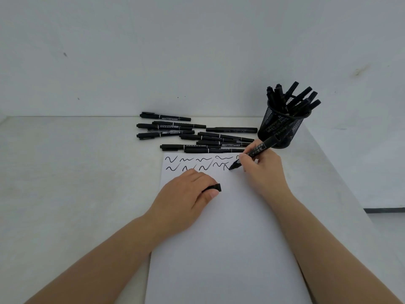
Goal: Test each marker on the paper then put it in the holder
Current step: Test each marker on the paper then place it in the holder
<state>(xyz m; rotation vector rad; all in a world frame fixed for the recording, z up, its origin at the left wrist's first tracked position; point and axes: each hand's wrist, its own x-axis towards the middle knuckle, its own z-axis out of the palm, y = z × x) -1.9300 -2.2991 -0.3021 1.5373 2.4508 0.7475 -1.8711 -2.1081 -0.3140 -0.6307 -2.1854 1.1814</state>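
Risk of smearing first: fresh squiggles (198,164) in two rows at the top of the paper (219,238), the left hand (186,194) resting on the sheet just below the second row, so wet ink under the knuckles if shifted upward. Risk also of a shifted sheet if that pressing hand lifted too early, with the marker (254,153) tip touching the paper at the end of the second row. Possible trouble with the cap (213,187), pinched between thumb and curled fingers of the left hand: easy to drop, or to push back crooked. Crowded holder (282,126) just behind the right hand (260,170), already full of tested markers leaning outward; knocking it or missing a free gap quite likely when reaching back. Untested markers (197,134) lying in a loose pile just beyond the top edge of the paper, easy to roll if brushed. Right hand in a writing grip, fingers closed around the lower barrel, wrist low, barrel tilted back toward the holder. Both forearms stretched forward over the table (65,172)
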